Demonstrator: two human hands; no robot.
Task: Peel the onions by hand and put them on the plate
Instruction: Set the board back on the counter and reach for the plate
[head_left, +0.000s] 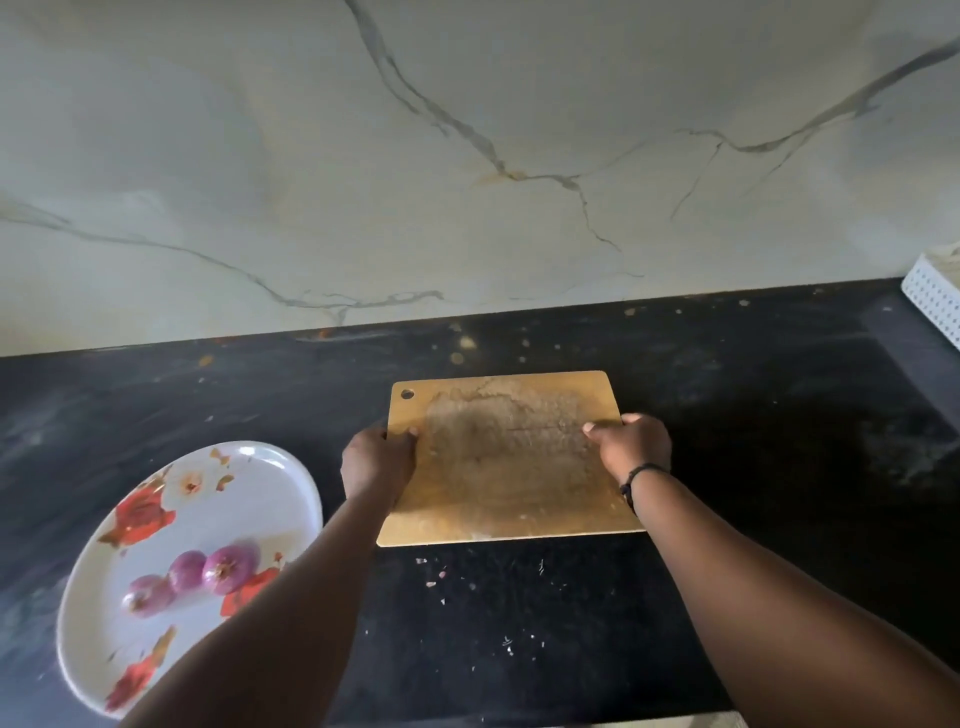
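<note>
Now the left hand (378, 457) and right hand (631, 447) grip the cutting board (504, 467) edges; left of it, onions (228, 569) lie on the plate (249, 467). The board should stay level.

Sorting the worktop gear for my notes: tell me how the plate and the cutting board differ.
The plate is round, white with red flowers; the cutting board is rectangular, plain tan wood with a worn middle. The plate carries three onions; the cutting board carries nothing. No hand touches the plate; the left hand and right hand grip the cutting board's side edges. Both are on the dark counter.
</note>
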